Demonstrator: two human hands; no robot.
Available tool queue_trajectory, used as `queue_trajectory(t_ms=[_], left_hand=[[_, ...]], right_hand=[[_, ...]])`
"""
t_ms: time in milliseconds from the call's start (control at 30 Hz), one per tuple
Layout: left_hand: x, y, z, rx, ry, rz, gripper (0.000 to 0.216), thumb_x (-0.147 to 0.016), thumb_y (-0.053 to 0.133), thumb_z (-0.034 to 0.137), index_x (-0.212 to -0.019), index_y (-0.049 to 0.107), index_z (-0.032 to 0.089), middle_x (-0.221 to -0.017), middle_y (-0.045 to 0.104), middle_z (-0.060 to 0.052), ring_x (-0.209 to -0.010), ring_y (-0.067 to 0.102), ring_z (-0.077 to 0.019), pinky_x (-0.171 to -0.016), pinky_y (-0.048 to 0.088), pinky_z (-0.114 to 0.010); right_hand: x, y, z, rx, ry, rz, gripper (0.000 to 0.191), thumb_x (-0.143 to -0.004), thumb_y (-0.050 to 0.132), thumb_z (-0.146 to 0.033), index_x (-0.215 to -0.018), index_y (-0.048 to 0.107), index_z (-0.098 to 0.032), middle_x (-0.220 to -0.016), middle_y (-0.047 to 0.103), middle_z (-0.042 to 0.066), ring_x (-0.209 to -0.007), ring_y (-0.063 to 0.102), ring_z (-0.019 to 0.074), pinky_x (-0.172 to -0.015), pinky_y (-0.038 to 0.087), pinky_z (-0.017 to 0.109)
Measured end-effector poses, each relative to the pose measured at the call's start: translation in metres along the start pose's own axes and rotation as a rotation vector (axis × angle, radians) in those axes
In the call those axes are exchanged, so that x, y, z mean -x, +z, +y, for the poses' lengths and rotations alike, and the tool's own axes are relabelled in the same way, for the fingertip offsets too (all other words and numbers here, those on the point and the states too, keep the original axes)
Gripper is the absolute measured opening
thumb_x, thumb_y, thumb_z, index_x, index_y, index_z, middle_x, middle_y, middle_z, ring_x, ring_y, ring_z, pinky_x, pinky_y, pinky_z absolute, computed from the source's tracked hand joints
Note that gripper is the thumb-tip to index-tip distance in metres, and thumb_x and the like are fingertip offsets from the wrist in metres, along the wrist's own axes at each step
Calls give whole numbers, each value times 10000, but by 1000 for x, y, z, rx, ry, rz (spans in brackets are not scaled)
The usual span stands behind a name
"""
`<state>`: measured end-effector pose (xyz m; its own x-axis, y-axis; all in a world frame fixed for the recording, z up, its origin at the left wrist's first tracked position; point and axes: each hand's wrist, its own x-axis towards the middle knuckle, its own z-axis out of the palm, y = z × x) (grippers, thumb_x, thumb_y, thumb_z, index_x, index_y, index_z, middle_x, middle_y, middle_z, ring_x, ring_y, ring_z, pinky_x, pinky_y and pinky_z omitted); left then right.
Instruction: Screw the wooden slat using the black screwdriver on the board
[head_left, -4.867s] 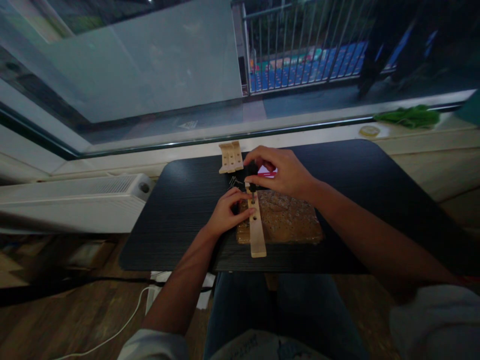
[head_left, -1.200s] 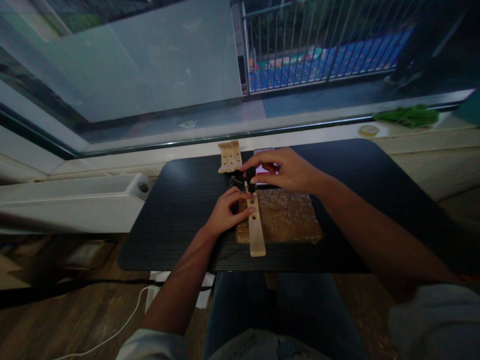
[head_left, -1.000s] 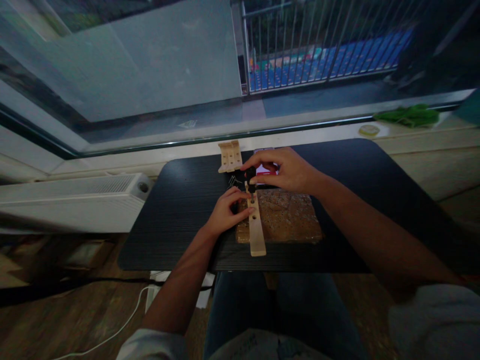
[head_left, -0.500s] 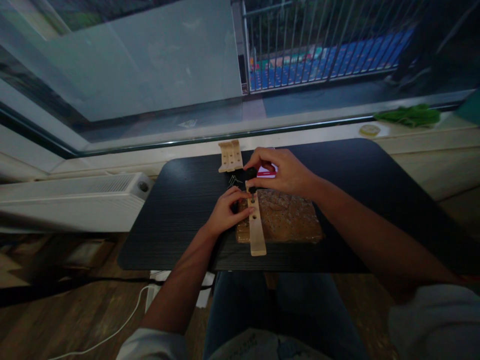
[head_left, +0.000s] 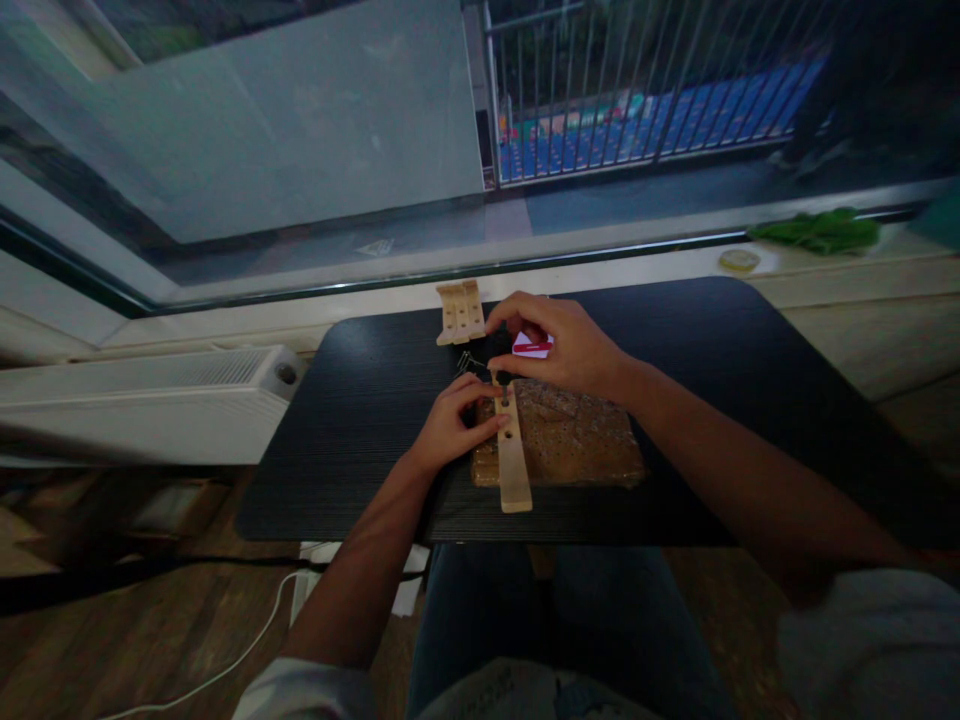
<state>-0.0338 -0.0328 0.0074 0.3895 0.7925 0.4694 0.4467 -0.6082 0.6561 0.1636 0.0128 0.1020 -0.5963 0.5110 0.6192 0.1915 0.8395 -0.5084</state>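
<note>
My right hand (head_left: pixel 566 340) is closed around the black handle of a short screwdriver (head_left: pixel 501 348). The tool stands about upright, its thin shaft at a hole near the far end of a pale wooden strip (head_left: pixel 514 470) with several holes. Lying lengthwise over a brown, shiny-wrapped block (head_left: pixel 577 440), the strip juts past the block's near edge. From the left, my left hand (head_left: pixel 450 425) grips the strip, thumb and fingertips pressed beside the holes. Whether a screw sits under the tip is too small to tell.
Small metal screws (head_left: pixel 469 362) lie on the black table (head_left: pixel 345 430). Behind them are several similar wooden pieces (head_left: pixel 461 312) side by side. A white and red card-like item (head_left: pixel 534 346) lies behind my right hand. A tape roll (head_left: pixel 739 260) and green leaves (head_left: pixel 817 232) rest on the sill.
My right hand's fingers have shifted slightly around the screwdriver handle, a little to the left. My left hand and the wooden strip stay in place.
</note>
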Motion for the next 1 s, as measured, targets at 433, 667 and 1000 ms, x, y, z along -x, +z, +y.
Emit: queue_trajectory(t_ms=[433,667,1000], left_hand=[[0,0,-1,-2,9,9,266,-803,688,364,-969,673,157,-835,539,-26,-732,531,-140,-660,453,-266],[0,0,1,12,-25,-1,301,-811,674,404,-1001,682,171,-853,552,-31,-713,518,-132,-649,456,-260],[0,0,0,17,-23,0,294,-810,677,396,-999,682,171,-865,558,-35,-724,527,-135,-663,466,-267]], right_hand=[[1,-10,6,10,-158,-106,236,-852,627,-232,-1076,664,-168,-940,686,40,-769,562,118,-734,443,281],[0,-16,6,-99,-65,-195,238,-874,571,-187,-1104,622,-153,-1004,688,46,-682,513,84,-644,419,237],[-2,-17,3,-162,-4,-239,309,-873,559,-162,-1177,604,-125,-988,714,58,-640,494,70,-606,394,217]])
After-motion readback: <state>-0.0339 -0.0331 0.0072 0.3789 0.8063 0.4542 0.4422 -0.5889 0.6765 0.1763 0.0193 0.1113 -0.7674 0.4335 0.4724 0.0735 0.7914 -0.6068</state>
